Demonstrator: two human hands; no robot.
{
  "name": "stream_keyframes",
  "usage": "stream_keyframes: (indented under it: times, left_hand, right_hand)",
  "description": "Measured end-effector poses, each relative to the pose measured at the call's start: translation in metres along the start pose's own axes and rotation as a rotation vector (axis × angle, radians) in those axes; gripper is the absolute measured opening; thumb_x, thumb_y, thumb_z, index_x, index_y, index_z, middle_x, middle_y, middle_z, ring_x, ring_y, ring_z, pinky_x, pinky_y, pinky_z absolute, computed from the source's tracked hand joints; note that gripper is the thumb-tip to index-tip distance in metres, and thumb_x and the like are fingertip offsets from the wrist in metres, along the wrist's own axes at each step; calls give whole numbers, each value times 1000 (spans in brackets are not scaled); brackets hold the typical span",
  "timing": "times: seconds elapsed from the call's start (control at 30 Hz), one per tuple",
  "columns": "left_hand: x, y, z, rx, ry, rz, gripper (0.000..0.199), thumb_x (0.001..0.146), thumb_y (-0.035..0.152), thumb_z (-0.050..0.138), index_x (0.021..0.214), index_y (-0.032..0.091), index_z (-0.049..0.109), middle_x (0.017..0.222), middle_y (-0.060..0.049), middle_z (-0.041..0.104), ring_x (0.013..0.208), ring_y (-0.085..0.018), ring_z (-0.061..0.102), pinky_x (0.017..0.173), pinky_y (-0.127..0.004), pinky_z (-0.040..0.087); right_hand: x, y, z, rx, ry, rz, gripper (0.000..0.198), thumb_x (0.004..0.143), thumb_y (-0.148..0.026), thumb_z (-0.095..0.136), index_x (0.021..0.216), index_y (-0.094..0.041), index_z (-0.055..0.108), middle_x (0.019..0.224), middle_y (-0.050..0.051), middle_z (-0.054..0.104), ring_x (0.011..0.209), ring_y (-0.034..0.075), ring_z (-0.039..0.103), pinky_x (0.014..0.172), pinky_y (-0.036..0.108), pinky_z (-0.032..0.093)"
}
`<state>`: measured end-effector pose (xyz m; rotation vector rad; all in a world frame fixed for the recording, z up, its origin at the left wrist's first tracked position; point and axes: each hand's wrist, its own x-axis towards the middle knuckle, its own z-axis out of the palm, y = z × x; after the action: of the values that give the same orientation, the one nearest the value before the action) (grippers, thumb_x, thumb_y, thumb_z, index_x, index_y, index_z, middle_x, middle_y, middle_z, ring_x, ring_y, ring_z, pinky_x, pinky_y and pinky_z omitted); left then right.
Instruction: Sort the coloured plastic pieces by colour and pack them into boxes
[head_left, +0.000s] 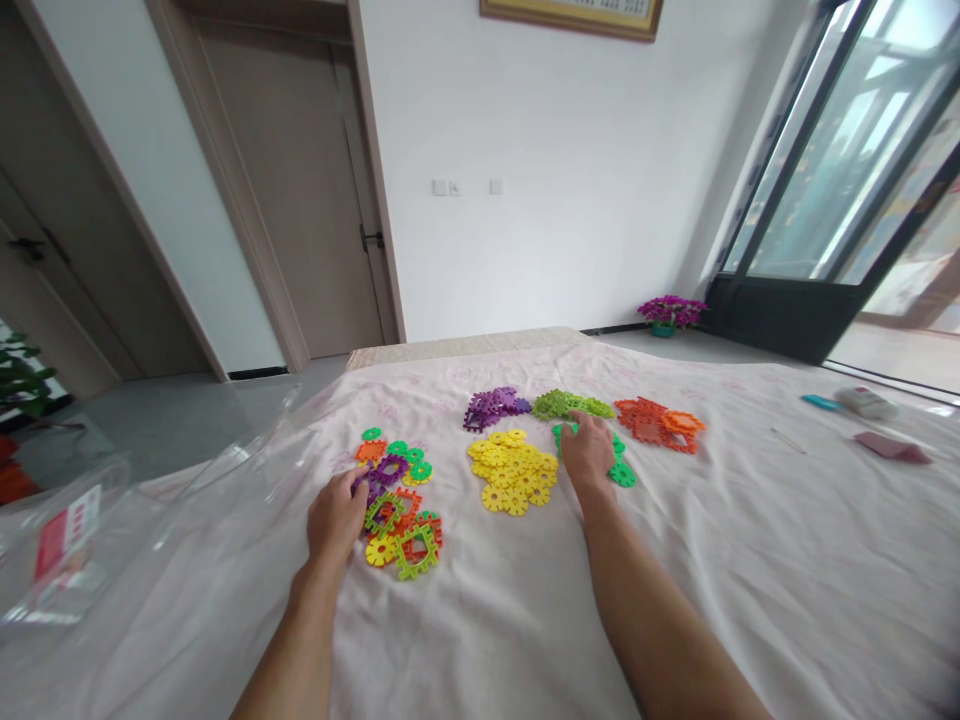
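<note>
My left hand [337, 510] is at the left edge of a mixed pile, its fingertips closed at a purple toothed plastic piece [391, 468]. Around it lie orange pieces [406, 504], lime-green square frames [417, 552], yellow discs [381, 550] and small green discs [421, 470]. Farther right, my right hand [589, 450] rests over a group of green notched discs [622, 473]. Its fingers are curled, reaching towards the lime-green pile [559, 404]; whatever they hold is hidden. Between the hands is a heap of yellow notched discs [514, 470].
Behind the yellow heap sits a purple pile [493, 407]; an orange-red pile [656, 423] lies to the right. A clear plastic bag [112, 560] covers the left side of the pale bedsheet [480, 620]. A pinkish packet [892, 447] and a white bundle [866, 402] are far right.
</note>
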<state>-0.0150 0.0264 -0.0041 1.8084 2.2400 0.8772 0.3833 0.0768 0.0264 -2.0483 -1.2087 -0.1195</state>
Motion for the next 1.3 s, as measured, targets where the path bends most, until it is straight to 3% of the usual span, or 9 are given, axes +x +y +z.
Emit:
stream_keyframes:
  times: [0.07, 0.13, 0.37, 0.47, 0.53, 0.77, 0.93, 1.07, 1.3]
  left_hand:
    - [0, 1, -1, 6, -4, 2, 39, 89, 31, 41, 119, 24, 64, 126, -5, 65, 114, -23, 59, 95, -33, 44]
    - [0, 1, -1, 13, -4, 2, 38, 89, 30, 41, 119, 23, 65, 125, -5, 65, 114, -23, 60, 96, -33, 44]
    - [0, -1, 1, 6, 12, 17, 37, 89, 31, 43, 117, 24, 65, 125, -5, 66, 114, -22, 60, 97, -32, 44]
    - [0, -1, 1, 9, 10, 11, 37, 89, 31, 43, 117, 24, 66, 126, -5, 65, 115, -22, 59, 98, -33, 44]
    - [0, 0, 0, 10, 8, 6, 37, 89, 31, 43, 117, 25, 66, 126, -4, 65, 116, -22, 59, 99, -33, 44]
    - [1, -2, 2, 11, 22, 21, 37, 88, 30, 43, 117, 24, 66, 123, -5, 67, 113, -22, 60, 98, -32, 44]
    - [1, -4, 3, 12, 36, 27, 36, 88, 30, 44, 116, 25, 66, 122, -4, 67, 112, -22, 61, 96, -32, 45]
    - [0, -3, 2, 10, 36, 33, 36, 89, 30, 43, 116, 24, 66, 122, -5, 67, 112, -23, 61, 96, -33, 45]
    - [-1, -2, 1, 17, 36, 36, 37, 88, 30, 43, 116, 24, 66, 122, -5, 67, 112, -22, 61, 97, -32, 45]
  right_hand:
    - [-3, -8, 0, 31, 27, -50, 36, 85, -28, 53, 118, -22, 66, 119, 12, 60, 109, 26, 54, 88, 35, 42]
    - [-11, -24, 1, 133, -58, -137, 32, 85, -26, 52, 111, -23, 69, 114, 9, 63, 97, 21, 58, 83, 31, 44]
    - [-74, -97, 3, 499, -608, -613, 16, 79, -22, 60, 86, -21, 75, 85, 2, 72, 75, 14, 62, 70, 23, 46]
    - [-97, -112, -1, 504, -866, -728, 16, 78, -30, 65, 86, -22, 76, 79, -1, 72, 67, 12, 62, 62, 21, 43]
    - [-107, -115, -2, 444, -950, -771, 18, 78, -32, 65, 89, -22, 76, 79, -1, 72, 66, 12, 62, 60, 20, 41]
    - [-119, -110, 9, 275, -960, -791, 21, 79, -22, 59, 92, -24, 76, 92, 0, 73, 81, 14, 64, 70, 20, 43]
    - [-120, -110, 12, 252, -1020, -812, 28, 74, -30, 69, 102, -27, 74, 92, -1, 71, 75, 13, 62, 65, 20, 41]
    - [-122, -111, 12, 220, -980, -834, 35, 69, -38, 76, 101, -26, 73, 92, 0, 68, 75, 13, 59, 62, 20, 38]
    - [-129, -114, 6, 276, -983, -699, 30, 68, -30, 74, 96, -22, 67, 85, -2, 68, 70, 11, 56, 57, 19, 33]
